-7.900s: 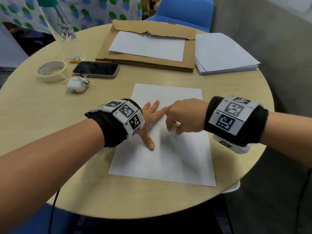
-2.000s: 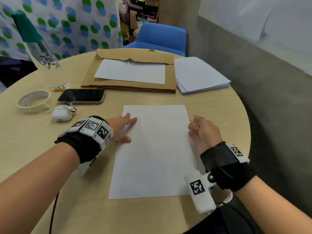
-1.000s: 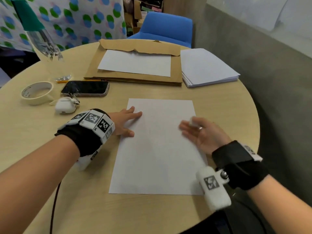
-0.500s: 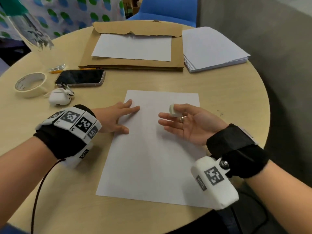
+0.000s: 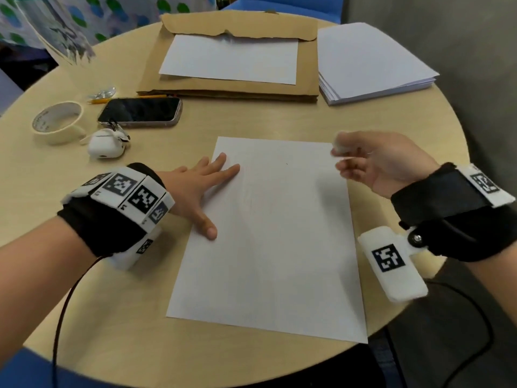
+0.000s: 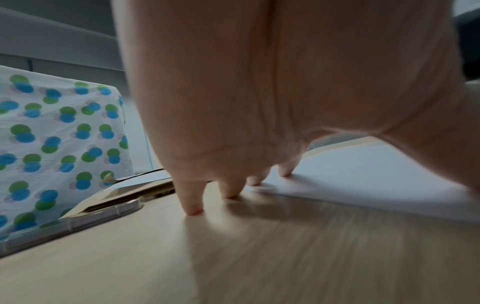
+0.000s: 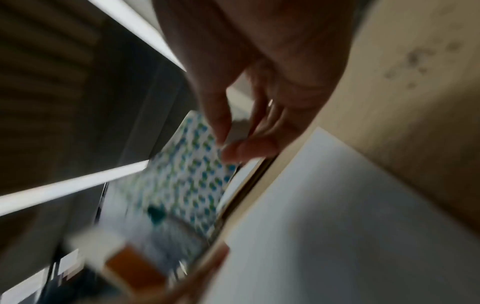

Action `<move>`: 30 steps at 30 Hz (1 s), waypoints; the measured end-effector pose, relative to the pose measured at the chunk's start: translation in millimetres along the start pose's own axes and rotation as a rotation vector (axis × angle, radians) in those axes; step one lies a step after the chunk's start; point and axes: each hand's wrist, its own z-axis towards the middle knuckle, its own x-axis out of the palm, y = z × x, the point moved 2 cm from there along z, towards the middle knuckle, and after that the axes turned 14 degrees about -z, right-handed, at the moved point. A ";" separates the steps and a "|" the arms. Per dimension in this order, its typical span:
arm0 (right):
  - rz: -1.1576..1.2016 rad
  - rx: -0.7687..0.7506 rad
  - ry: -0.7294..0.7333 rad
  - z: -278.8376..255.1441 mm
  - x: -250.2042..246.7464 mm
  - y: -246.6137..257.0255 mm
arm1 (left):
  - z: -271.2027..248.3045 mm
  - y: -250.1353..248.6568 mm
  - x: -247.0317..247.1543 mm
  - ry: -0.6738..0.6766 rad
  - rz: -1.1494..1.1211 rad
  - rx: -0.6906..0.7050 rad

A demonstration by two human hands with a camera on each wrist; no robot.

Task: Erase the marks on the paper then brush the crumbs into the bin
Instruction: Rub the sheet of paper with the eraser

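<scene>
two hands (image 5: 195, 189), one eraser (image 5: 340, 149), one phone (image 5: 140, 111), one tape roll (image 5: 57, 121)

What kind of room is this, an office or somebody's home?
Probably an office or meeting corner, though I can't be sure. A round wooden table holds a stack of blank paper and a cardboard envelope, with a blue chair pulled up behind it.

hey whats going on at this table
A person is working on a sheet of paper on a round table. The left hand rests flat on the sheet's left edge, steadying it. The right hand hovers above the right edge, pinching a small white eraser. No bin is in view.
</scene>
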 end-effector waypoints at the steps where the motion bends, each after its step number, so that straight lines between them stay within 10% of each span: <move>1: -0.193 -0.014 0.107 -1.5 6.9 2.3 | 0.2 -1.1 0.6 0.007 0.015 -0.011; 10: -1.272 -0.465 0.563 -14.2 71.1 14.5 | 0.4 -8.6 -0.5 0.019 0.041 -0.076; 17: -1.451 -0.743 0.679 -18.4 91.9 7.6 | 2.4 -10.6 -1.1 0.037 0.117 -0.131; 23: -1.642 -0.678 0.895 -30.5 58.3 4.3 | 0.3 -11.3 -1.3 0.039 0.126 -0.137; 30: -1.659 -0.903 0.817 -24.1 82.0 9.3 | 0.9 -15.0 -1.0 0.041 0.143 -0.165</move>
